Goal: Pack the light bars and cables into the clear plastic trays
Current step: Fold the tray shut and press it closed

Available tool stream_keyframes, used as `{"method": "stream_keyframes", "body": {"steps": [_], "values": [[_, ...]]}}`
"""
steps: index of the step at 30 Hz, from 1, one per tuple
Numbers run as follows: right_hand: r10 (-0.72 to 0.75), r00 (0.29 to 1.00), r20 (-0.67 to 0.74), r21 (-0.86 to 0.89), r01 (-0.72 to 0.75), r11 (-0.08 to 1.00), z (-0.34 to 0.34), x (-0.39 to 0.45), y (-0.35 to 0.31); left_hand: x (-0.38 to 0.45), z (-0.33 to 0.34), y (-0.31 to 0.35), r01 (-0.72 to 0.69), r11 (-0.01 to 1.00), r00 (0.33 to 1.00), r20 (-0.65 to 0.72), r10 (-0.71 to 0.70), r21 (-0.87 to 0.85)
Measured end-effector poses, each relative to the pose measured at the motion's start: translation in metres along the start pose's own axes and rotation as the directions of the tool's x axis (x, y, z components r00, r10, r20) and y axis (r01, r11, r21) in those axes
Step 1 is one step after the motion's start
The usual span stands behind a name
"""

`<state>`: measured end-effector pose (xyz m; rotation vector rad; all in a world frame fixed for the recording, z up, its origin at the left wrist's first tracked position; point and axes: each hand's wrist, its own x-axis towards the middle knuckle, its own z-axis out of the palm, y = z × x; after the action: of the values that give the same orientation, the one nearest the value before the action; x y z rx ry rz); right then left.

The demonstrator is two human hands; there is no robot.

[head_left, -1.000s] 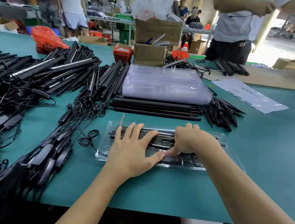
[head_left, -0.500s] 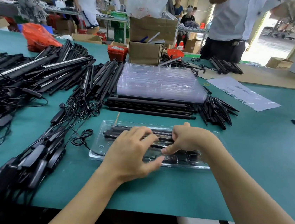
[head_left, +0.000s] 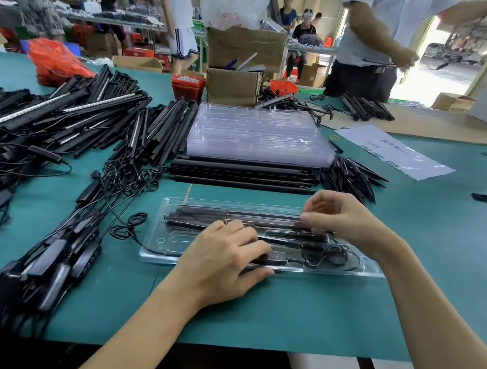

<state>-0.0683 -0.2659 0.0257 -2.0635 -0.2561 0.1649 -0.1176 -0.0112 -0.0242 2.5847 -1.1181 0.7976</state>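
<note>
Both forearms reach forward, bare to the elbow. The left hand [head_left: 221, 260] lies palm down with its fingers gently bent and the thumb stretched out to the right. The right hand [head_left: 338, 218] is raised a little, wrist cocked, its fingers curled inward toward the thumb.

A green-matted table [head_left: 439, 267] bears a clear tray [head_left: 156, 245], stacked trays [head_left: 256, 137], black bars [head_left: 62, 115] and cables [head_left: 46, 253].
</note>
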Motion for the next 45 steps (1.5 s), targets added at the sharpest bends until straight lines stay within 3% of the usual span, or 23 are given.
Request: {"method": "stream_keyframes", "body": {"steps": [3,6,8,10,13,16,19,21,25,26,28,30,31,33,35,37,40,42,45], "values": [[0.064,0.994,0.085,-0.272,-0.038,0.962,-0.003,-0.005,0.006,-0.001,0.000,-0.001,0.072,0.993,0.997,0.042,-0.068,-0.096],[0.183,0.980,0.082,-0.526,-0.113,0.843,-0.003,-0.007,0.009,0.000,0.000,0.002,0.113,0.982,0.994,0.007,-0.113,-0.152],[0.202,0.978,0.050,-0.548,-0.143,0.824,-0.002,-0.006,0.009,0.000,-0.001,0.005,0.148,0.974,0.985,-0.062,-0.161,-0.170],[0.208,0.977,0.044,-0.527,-0.154,0.836,-0.003,-0.006,0.009,0.000,-0.006,0.006,0.265,0.942,0.947,-0.129,-0.294,-0.205],[0.178,0.982,0.067,-0.460,-0.128,0.878,-0.006,-0.009,0.014,-0.005,-0.018,-0.009,0.545,0.812,0.806,-0.136,-0.576,-0.209],[0.121,0.991,0.054,-0.224,-0.106,0.969,-0.006,-0.011,0.017,-0.018,-0.030,-0.037,0.740,0.672,0.671,-0.074,-0.738,0.000],[0.147,0.984,-0.099,-0.137,-0.160,0.978,0.001,-0.006,0.022,-0.031,-0.038,-0.056,0.844,0.499,0.490,0.091,-0.867,0.197],[0.117,0.963,-0.244,-0.202,-0.169,0.965,0.010,-0.002,0.031,-0.038,-0.038,-0.059,0.869,0.475,0.463,0.113,-0.879,0.135],[-0.029,0.827,-0.561,-0.226,-0.119,0.967,0.019,-0.004,0.037,-0.047,-0.040,-0.062,0.901,0.428,0.424,0.067,-0.903,0.075],[-0.034,0.768,-0.639,-0.255,-0.169,0.952,0.019,-0.004,0.037,-0.048,-0.040,-0.061,0.898,0.421,0.416,0.060,-0.907,0.132],[0.031,0.656,-0.754,-0.321,-0.410,0.854,0.016,-0.006,0.039,-0.049,-0.039,-0.056,0.879,0.423,0.426,0.035,-0.904,0.219],[0.216,0.597,-0.773,-0.273,-0.620,0.735,0.012,-0.008,0.041,-0.048,-0.038,-0.052,0.879,0.431,0.439,0.010,-0.899,0.203],[0.296,0.580,-0.759,-0.224,-0.659,0.718,0.010,-0.010,0.040,-0.048,-0.038,-0.051,0.879,0.438,0.445,0.005,-0.896,0.189],[0.379,0.607,-0.698,-0.093,-0.602,0.793,0.004,-0.011,0.036,-0.048,-0.037,-0.049,0.875,0.446,0.453,0.010,-0.891,0.189],[0.417,0.666,-0.618,0.089,-0.468,0.879,-0.005,-0.014,0.026,-0.048,-0.037,-0.050,0.873,0.447,0.455,0.006,-0.890,0.196],[0.441,0.750,-0.492,0.296,-0.333,0.895,-0.020,-0.021,0.021,-0.049,-0.036,-0.050,0.875,0.443,0.450,0.007,-0.893,0.198],[0.339,0.936,-0.096,0.556,-0.232,0.798,-0.045,-0.039,0.030,-0.050,-0.035,-0.050,0.876,0.446,0.451,0.016,-0.893,0.184],[0.204,0.972,0.113,0.601,-0.231,0.765,-0.045,-0.047,0.036,-0.051,-0.034,-0.052,0.878,0.450,0.455,0.008,-0.891,0.163],[0.173,0.984,0.043,0.687,-0.155,0.710,-0.034,-0.050,0.040,-0.051,-0.034,-0.051,0.874,0.482,0.486,-0.077,-0.871,0.064]]}}
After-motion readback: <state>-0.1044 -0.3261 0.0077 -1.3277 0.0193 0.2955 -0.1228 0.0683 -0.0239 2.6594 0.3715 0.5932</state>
